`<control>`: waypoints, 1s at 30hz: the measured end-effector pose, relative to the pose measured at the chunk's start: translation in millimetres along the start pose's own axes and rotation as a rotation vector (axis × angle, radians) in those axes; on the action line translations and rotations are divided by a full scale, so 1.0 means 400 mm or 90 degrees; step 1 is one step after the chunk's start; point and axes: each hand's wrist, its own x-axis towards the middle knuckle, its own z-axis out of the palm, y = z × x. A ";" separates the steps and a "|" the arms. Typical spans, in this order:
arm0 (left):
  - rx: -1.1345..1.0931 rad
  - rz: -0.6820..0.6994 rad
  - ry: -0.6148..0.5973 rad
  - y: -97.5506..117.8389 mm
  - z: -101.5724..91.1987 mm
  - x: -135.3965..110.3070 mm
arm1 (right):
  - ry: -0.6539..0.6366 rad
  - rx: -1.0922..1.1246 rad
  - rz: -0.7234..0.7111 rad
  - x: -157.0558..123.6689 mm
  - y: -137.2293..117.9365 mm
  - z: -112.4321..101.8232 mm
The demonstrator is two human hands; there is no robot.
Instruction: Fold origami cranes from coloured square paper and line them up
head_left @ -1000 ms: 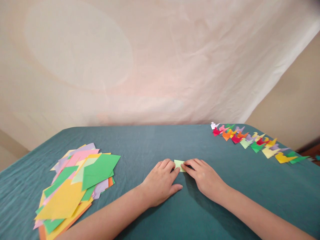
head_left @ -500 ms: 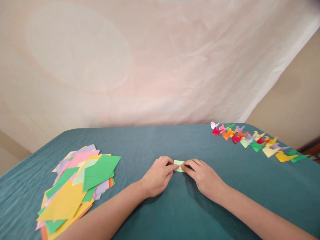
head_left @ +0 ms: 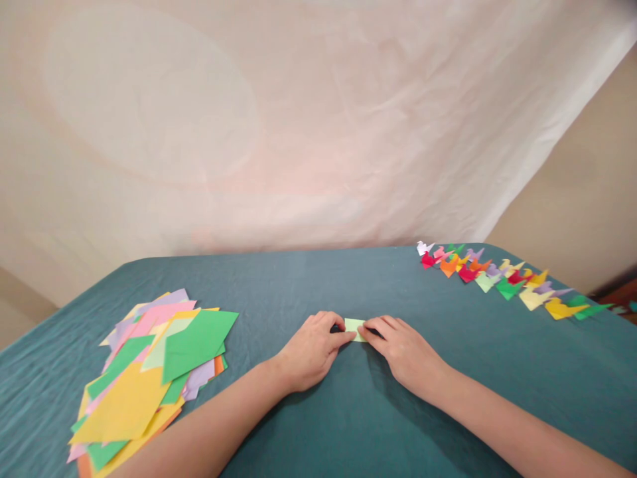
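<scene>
A small folded piece of light green paper (head_left: 353, 325) lies at the middle of the table, between my two hands. My left hand (head_left: 314, 350) grips its left side, with the thumb laid across the near part and the fingers curled behind. On the right side, my right hand (head_left: 398, 345) pinches the paper with thumb and fingertips. My fingers cover both ends of the paper, so only its middle and upper part show.
Loose coloured paper sheets (head_left: 132, 398) are heaped at the left, close to my left forearm. Several folded paper birds (head_left: 510, 287) stand in slanting rows at the far right. A dark green cloth (head_left: 298, 285) covers the table, and a pale sheet (head_left: 318, 133) hangs behind it.
The whole view has shifted slightly. My left thumb has moved a little on the paper, and both hands still hold it in nearly the same place.
</scene>
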 end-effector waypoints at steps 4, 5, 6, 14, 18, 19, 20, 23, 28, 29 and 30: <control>0.057 0.003 -0.009 -0.001 -0.002 0.001 | -0.009 -0.003 0.005 0.000 0.000 0.000; 0.073 0.006 -0.011 0.000 -0.002 0.001 | -0.009 -0.003 0.005 0.000 0.001 0.000; 0.089 0.012 -0.014 0.001 -0.003 0.001 | -0.007 -0.002 0.005 0.000 0.001 0.001; 0.193 0.051 -0.038 0.018 -0.018 0.002 | 0.009 0.010 0.000 0.000 0.003 0.007; 0.226 0.057 -0.053 0.026 -0.023 0.000 | 0.006 0.011 -0.001 0.001 0.002 0.007; 0.234 0.058 -0.057 0.028 -0.024 -0.001 | 0.000 0.009 0.000 0.002 0.002 0.006; 0.242 0.061 -0.062 0.031 -0.025 -0.001 | -0.006 0.007 0.001 0.002 0.001 0.005; 0.255 0.064 -0.069 0.039 -0.028 -0.002 | -0.018 0.002 0.002 0.002 0.000 0.004; 0.199 0.040 -0.055 0.025 -0.021 -0.007 | -0.015 -0.001 0.002 0.000 0.000 0.006; 0.174 0.024 -0.048 0.018 -0.017 -0.009 | -0.017 -0.003 0.001 0.000 0.000 0.006; 0.148 0.006 -0.040 0.010 -0.013 -0.012 | -0.019 -0.006 0.001 -0.001 0.000 0.005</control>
